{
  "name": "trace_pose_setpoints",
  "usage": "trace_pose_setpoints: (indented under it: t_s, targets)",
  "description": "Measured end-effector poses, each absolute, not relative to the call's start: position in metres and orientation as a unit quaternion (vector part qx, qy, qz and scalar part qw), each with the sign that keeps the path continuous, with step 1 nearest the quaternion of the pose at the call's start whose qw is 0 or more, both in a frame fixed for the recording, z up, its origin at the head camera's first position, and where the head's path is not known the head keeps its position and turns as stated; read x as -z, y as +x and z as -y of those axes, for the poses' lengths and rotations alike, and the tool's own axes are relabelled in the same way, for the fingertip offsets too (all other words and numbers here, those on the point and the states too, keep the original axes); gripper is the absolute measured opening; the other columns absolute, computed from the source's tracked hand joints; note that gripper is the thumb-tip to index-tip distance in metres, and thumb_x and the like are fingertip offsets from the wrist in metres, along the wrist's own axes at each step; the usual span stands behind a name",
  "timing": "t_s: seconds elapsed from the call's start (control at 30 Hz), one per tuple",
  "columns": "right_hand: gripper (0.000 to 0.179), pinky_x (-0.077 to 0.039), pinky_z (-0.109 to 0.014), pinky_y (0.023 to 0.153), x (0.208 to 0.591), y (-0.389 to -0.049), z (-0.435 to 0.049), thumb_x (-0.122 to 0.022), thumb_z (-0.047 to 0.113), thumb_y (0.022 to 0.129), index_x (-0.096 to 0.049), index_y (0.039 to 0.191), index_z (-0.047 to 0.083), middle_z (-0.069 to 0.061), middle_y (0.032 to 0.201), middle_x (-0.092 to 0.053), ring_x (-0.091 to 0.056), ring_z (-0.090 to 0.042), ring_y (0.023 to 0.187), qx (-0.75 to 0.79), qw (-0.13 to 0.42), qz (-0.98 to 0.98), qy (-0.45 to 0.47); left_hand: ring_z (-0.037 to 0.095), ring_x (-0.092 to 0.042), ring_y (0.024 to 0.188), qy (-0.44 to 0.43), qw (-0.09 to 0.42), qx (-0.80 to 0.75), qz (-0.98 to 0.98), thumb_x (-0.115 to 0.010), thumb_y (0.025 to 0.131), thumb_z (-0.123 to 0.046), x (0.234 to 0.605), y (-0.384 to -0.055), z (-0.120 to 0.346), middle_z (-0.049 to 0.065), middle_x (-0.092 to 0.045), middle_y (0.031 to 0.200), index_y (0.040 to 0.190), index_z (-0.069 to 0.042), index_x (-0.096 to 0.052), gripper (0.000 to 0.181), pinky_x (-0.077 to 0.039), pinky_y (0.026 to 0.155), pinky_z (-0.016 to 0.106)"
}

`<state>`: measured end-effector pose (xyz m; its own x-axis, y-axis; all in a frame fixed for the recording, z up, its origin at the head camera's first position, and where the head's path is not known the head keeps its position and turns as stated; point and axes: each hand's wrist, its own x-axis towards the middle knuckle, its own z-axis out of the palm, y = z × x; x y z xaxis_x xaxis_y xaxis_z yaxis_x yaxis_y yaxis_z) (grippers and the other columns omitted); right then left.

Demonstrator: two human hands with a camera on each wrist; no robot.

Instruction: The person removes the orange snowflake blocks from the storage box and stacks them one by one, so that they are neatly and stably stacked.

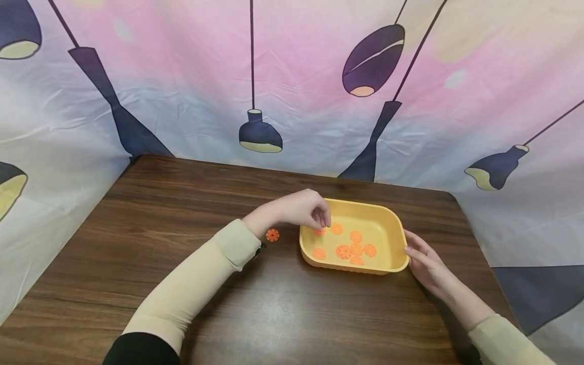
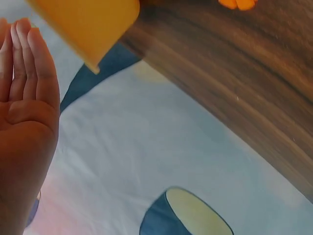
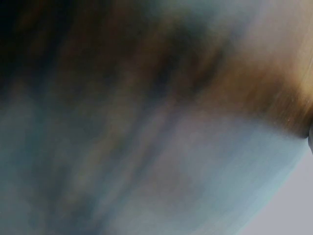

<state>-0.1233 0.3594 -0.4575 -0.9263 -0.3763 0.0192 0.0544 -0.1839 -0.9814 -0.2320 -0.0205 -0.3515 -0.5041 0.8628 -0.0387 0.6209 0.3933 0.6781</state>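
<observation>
A yellow plastic basin (image 1: 388, 228) stands on the table with several orange notched discs (image 1: 370, 250) lying flat inside. My left hand (image 1: 303, 209) is over its left end, fingers bent down. An orange disc (image 1: 321, 232) shows right at those fingertips; whether they pinch it or it lies below cannot be told. In the left wrist view the left palm (image 2: 29, 117) and long fingers show beside the basin (image 2: 93, 24). My right hand (image 1: 426, 261) grips the basin's right end, thumb at the rim and fingers along the outer wall. The right wrist view is too blurred to read.
One orange notched disc (image 1: 272, 234) lies on the dark wooden table (image 1: 274, 314), left of the basin and close to the left cuff. A printed cloth with lamp pictures (image 1: 196, 101) hangs behind the table's far edge and down the sides.
</observation>
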Motion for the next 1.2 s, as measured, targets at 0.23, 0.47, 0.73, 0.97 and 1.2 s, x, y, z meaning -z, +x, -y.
trace_pose_setpoints:
  t_s: [0.23, 0.47, 0.73, 0.97, 1.2]
  targets:
    - [0.046, -0.048, -0.012, 0.103, 0.456, -0.123, -0.360, -0.037, 0.001, 0.112, -0.056, 0.143, 0.029, 0.017, 0.142, -0.060, -0.060, 0.003, 0.124, 0.755, 0.146, -0.627, -0.123, 0.011, -0.071, 0.084, 0.484, 0.221, -0.243, -0.811, -0.081, 0.091, 0.000, 0.362, -0.228, 0.004, 0.009, -0.078, 0.094, 0.099, 0.000, -0.078, 0.008, -0.057, 0.079, 0.016]
    - [0.045, -0.048, -0.012, 0.105, 0.456, -0.124, -0.359, -0.037, 0.001, 0.112, -0.055, 0.144, 0.029, 0.015, 0.142, -0.062, -0.060, 0.003, 0.127, 0.759, 0.147, -0.622, -0.122, 0.010, -0.069, 0.085, 0.488, 0.262, -0.211, -0.805, -0.078, 0.089, 0.007, 0.371, -0.227, -0.004, 0.009, -0.079, 0.101, 0.101, -0.001, -0.078, 0.015, -0.056, 0.077, 0.016]
    - [0.046, -0.047, -0.012, 0.105, 0.458, -0.125, -0.360, -0.036, 0.001, 0.112, -0.055, 0.144, 0.028, 0.016, 0.144, -0.059, -0.059, 0.004, 0.129, 0.758, 0.147, -0.622, -0.129, 0.016, -0.070, 0.094, 0.478, 0.309, -0.174, -0.803, -0.075, 0.088, 0.011, 0.374, -0.226, -0.012, 0.006, -0.076, 0.103, 0.105, -0.004, -0.078, 0.023, -0.056, 0.080, 0.021]
    - [0.045, -0.048, -0.013, 0.104, 0.457, -0.126, -0.359, -0.037, 0.002, 0.112, -0.055, 0.144, 0.028, 0.012, 0.139, -0.063, -0.061, 0.001, 0.125, 0.757, 0.147, -0.625, -0.125, 0.010, -0.060, 0.088, 0.475, 0.289, -0.097, -0.825, -0.082, 0.085, 0.006, 0.384, -0.225, -0.018, -0.004, -0.066, 0.094, 0.102, -0.013, -0.076, 0.026, -0.052, 0.080, 0.023]
    - [0.046, -0.048, -0.013, 0.104, 0.459, -0.126, -0.361, -0.036, 0.001, 0.112, -0.055, 0.145, 0.027, 0.013, 0.141, -0.062, -0.061, 0.002, 0.125, 0.757, 0.145, -0.624, -0.130, 0.009, -0.055, 0.083, 0.481, 0.258, -0.053, -0.836, -0.084, 0.084, 0.002, 0.389, -0.222, -0.021, -0.007, -0.063, 0.091, 0.096, -0.018, -0.072, 0.026, -0.047, 0.075, 0.022]
